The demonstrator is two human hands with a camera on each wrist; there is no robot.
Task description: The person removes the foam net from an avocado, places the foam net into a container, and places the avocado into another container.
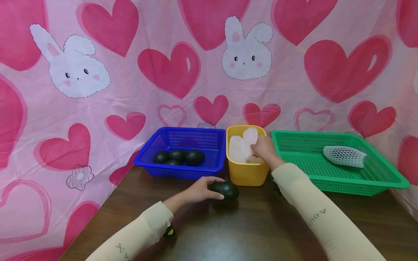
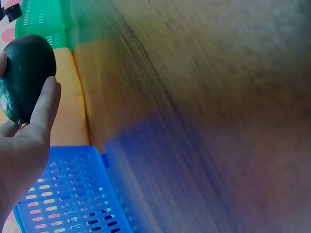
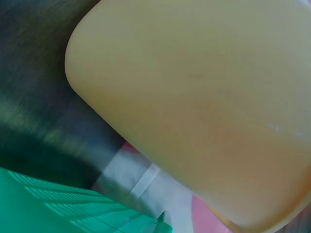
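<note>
My left hand (image 1: 197, 191) holds a dark green avocado (image 1: 225, 190) just above the table, in front of the yellow bin (image 1: 247, 174). In the left wrist view, fingers and thumb lie around the avocado (image 2: 28, 75). My right hand (image 1: 264, 148) reaches over the yellow bin's rim and pinches a white foam net sleeve (image 1: 250, 137); its fingertips are partly hidden. Another foam net sleeve (image 1: 237, 148) stands beside it in the bin. The right wrist view shows only the bin's outer wall (image 3: 194, 97), not the hand.
On the left, a blue basket (image 1: 186, 171) contains several avocados (image 1: 195, 157). A green basket (image 1: 346, 186) on the right holds an item in a white foam net (image 1: 344, 156). All three containers stand along the back of the brown table (image 1: 228, 232), before a pink cloth.
</note>
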